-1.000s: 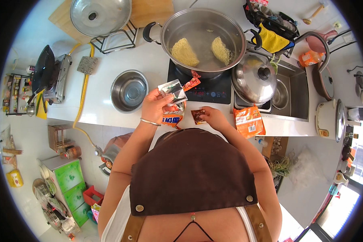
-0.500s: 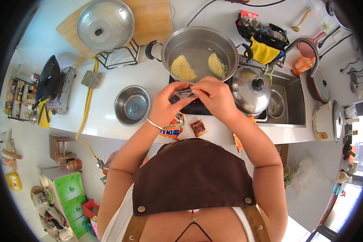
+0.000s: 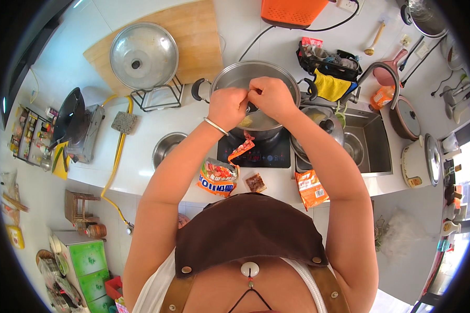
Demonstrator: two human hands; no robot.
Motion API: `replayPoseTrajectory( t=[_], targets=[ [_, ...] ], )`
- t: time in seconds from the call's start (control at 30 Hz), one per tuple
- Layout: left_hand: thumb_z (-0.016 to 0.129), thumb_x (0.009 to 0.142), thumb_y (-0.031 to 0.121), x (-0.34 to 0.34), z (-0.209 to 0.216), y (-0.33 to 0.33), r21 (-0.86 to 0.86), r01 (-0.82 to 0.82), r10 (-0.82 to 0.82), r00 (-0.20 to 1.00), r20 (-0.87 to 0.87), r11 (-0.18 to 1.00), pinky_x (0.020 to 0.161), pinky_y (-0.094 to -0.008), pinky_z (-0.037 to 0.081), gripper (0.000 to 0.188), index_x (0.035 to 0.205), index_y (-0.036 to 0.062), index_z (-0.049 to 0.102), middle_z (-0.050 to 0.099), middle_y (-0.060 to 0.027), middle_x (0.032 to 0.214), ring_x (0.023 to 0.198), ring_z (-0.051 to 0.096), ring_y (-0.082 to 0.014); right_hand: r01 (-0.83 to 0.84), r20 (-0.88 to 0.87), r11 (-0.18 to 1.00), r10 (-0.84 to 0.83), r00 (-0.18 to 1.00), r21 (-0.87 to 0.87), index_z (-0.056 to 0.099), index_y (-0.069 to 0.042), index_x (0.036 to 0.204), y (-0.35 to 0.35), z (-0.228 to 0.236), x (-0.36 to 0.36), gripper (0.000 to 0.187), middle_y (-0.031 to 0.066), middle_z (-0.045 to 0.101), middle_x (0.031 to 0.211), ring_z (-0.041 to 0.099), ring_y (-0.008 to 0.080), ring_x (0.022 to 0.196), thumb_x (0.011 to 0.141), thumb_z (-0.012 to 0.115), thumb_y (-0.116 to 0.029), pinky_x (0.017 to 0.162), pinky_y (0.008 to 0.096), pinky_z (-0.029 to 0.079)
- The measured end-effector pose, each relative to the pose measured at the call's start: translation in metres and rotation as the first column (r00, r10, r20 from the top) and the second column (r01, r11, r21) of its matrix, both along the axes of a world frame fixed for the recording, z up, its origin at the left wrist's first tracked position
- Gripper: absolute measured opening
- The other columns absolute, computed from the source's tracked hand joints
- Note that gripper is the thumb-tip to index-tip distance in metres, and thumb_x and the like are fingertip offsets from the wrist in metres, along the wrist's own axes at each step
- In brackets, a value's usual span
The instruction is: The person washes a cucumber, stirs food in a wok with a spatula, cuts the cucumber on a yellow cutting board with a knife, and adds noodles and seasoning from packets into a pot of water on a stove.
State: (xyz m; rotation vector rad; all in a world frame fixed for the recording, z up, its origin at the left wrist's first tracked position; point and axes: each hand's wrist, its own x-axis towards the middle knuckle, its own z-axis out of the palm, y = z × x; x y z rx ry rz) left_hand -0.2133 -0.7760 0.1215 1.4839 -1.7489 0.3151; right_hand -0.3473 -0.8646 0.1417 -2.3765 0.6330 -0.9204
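Observation:
Both of my hands are over a big steel pot [image 3: 253, 69], their closed fingers meeting. My left hand [image 3: 227, 107] and my right hand [image 3: 272, 98] pinch a small packet between them, almost wholly hidden by the fingers. A bit of yellow noodle [image 3: 245, 122] shows in the pot below; my hands cover much of its inside. The pot stands on a black induction cooker [image 3: 271, 152]. Closer to me lie a torn orange noodle bag [image 3: 218, 176], a clear sachet of reddish-brown sauce [image 3: 255, 182] and another orange packet [image 3: 312, 188].
Left of the pot stands a steel bowl [image 3: 167, 147], partly behind my forearm. A lid [image 3: 144, 55] leans on a wire rack at the back left. Right of the pot are a lidded steel pan [image 3: 310, 133] and the sink [image 3: 373, 135]. An orange basket [image 3: 290, 13] is at the back.
My hands have moved forward from the pot's near edge to over its inside, closing more tightly around the small packet. The view has shifted, bringing the orange basket into sight.

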Motion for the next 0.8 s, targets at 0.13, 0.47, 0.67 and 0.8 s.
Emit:
replayPoseTrajectory(
  t=[0.13,0.47,0.67,0.8],
  targets=[
    [0.060,0.075,0.005,-0.001,-0.008,-0.005,-0.071,-0.016,0.018,0.999,0.037,0.997,0.052,-0.0404,0.045,0.002,0.074,0.0054,0.063,0.058,-0.0136,0.065,0.061,0.058,-0.0337,0.019,0.040,0.941,-0.035,0.999,0.338,0.062,-0.002,0.069,-0.016,-0.017,0.005,0.013,0.0117,0.060,0.064,0.055,0.0241,0.056,0.073,0.061,-0.014,0.057,0.0358,0.045],
    [0.060,0.085,0.006,0.006,-0.028,-0.016,0.050,-0.102,0.113,0.894,-0.433,0.994,0.050,-0.0339,0.047,0.007,0.084,0.0004,0.064,0.065,-0.0136,0.072,0.059,0.064,-0.0256,0.036,0.302,0.587,-0.468,0.831,0.809,0.062,-0.001,0.080,-0.044,-0.048,0.001,0.010,0.0044,0.059,0.065,0.048,0.0092,0.051,0.087,0.058,-0.008,0.046,0.0225,0.035],
    [0.059,0.091,0.010,-0.001,-0.021,-0.031,0.221,-0.005,0.185,0.563,-0.806,0.975,0.042,-0.0245,0.042,0.014,0.086,-0.0006,0.066,0.061,-0.0040,0.064,0.047,0.055,-0.0095,-0.034,0.326,0.447,-0.595,0.735,0.894,0.058,0.001,0.087,-0.037,-0.040,0.005,0.007,0.0077,0.062,0.067,0.046,0.0100,0.048,0.089,0.056,-0.006,0.045,0.0232,0.037],
    [0.059,0.091,0.011,0.003,-0.024,-0.043,0.252,-0.025,0.220,0.572,-0.790,0.967,0.041,-0.0236,0.041,0.014,0.087,-0.0009,0.065,0.061,-0.0037,0.064,0.045,0.052,-0.0087,-0.160,0.361,0.345,-0.659,0.660,0.925,0.057,0.002,0.089,-0.050,-0.045,0.006,0.006,0.0117,0.064,0.071,0.053,0.0126,0.052,0.089,0.055,-0.004,0.045,0.0232,0.040]
  ],
)
